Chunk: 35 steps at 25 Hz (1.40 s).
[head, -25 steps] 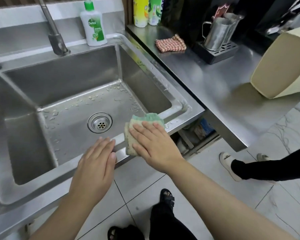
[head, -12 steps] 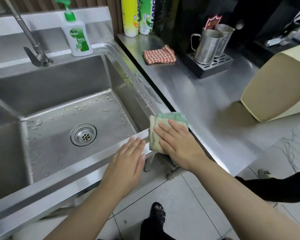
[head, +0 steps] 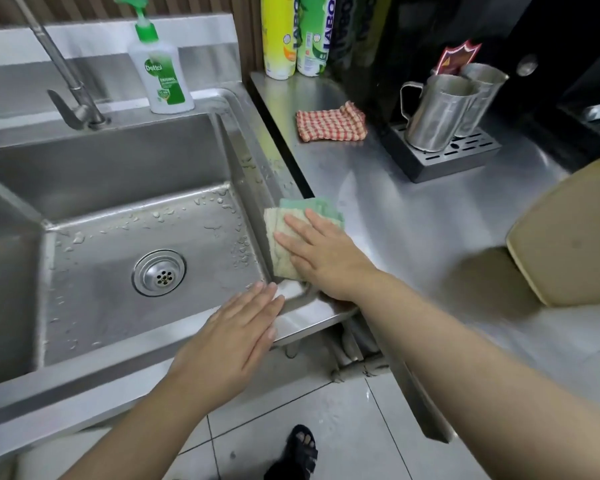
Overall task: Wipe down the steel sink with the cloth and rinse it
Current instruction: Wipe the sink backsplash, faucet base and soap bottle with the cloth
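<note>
Soap bottle [head: 165,81] behind sink [head: 118,168], faucet [head: 73,95] to its L; dish towel [head: 330,121] on counter [head: 413,216] R of sink, jugs [head: 437,112] further R.

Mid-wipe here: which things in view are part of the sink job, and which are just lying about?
For the job: sink; green cloth pressed flat under the right hand; left hand resting on the front rim; tap.

Lying about: soap bottle; checked cloth; steel jugs; spray cans; beige container.
</note>
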Each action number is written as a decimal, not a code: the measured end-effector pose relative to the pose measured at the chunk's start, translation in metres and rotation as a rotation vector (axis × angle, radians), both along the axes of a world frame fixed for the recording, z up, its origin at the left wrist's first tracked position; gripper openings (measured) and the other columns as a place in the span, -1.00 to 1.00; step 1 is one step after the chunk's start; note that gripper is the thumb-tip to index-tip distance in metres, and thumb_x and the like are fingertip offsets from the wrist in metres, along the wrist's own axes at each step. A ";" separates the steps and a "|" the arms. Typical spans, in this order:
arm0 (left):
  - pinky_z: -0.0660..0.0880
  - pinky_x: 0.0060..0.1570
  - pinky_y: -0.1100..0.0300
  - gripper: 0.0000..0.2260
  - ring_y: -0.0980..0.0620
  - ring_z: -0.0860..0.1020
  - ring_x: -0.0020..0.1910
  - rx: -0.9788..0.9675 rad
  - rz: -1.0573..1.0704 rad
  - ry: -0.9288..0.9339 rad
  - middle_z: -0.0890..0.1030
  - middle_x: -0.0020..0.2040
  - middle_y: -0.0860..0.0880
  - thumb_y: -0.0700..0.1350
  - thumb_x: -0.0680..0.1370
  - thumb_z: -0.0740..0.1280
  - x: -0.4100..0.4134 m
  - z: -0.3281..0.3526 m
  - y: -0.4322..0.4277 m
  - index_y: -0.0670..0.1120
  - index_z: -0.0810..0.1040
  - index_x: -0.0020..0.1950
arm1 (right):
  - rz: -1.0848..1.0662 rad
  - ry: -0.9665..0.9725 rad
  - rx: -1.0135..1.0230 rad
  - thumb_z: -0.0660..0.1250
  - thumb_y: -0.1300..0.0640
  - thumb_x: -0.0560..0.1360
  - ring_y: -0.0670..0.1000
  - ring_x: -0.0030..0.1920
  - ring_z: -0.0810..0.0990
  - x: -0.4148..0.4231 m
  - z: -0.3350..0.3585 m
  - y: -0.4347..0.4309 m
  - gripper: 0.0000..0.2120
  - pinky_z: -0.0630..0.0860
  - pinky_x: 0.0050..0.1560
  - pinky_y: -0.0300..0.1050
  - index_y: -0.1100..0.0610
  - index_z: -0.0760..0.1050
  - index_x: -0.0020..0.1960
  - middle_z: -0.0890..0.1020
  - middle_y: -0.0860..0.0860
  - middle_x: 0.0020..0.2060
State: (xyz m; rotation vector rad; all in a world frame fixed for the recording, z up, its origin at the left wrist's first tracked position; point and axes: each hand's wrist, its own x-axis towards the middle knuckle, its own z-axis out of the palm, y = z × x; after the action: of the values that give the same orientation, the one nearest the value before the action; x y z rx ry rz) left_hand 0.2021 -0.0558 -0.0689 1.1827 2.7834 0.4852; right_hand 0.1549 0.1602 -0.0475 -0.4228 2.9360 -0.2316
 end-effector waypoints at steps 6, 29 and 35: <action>0.05 0.40 0.12 -0.55 0.08 0.08 0.50 -0.054 0.002 0.010 0.18 0.50 0.02 0.05 0.64 -0.09 -0.001 -0.001 -0.002 -0.05 0.19 0.49 | 0.027 -0.057 0.003 -0.12 -0.10 0.62 0.06 0.52 -0.19 -0.017 0.004 0.008 -0.54 -0.11 0.50 0.04 -0.14 -0.01 0.51 -0.08 -0.09 0.54; -0.13 0.46 0.09 -0.51 0.04 -0.03 0.51 0.013 -0.406 0.100 0.08 0.53 -0.06 0.11 0.64 -0.10 -0.172 -0.020 0.031 -0.09 0.07 0.52 | 0.107 -0.074 -0.019 0.00 -0.10 0.62 0.08 0.52 -0.25 -0.194 0.007 0.001 -0.51 -0.22 0.46 -0.02 -0.12 -0.01 0.52 -0.09 -0.04 0.55; -0.06 0.45 0.07 -0.52 0.04 -0.02 0.51 0.070 -0.439 0.090 0.08 0.53 -0.03 0.10 0.64 -0.07 -0.181 -0.020 0.028 -0.07 0.06 0.52 | -0.006 -0.086 0.053 -0.01 -0.16 0.61 0.12 0.52 -0.21 -0.272 0.005 -0.020 -0.51 -0.14 0.49 0.05 -0.17 0.00 0.51 -0.08 -0.07 0.55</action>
State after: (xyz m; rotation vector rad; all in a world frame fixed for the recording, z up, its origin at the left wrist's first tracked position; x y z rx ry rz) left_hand 0.0215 -0.0277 -0.0889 1.8072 2.4740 0.4972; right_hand -0.1174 0.1404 -0.0427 -0.3867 2.8520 -0.1673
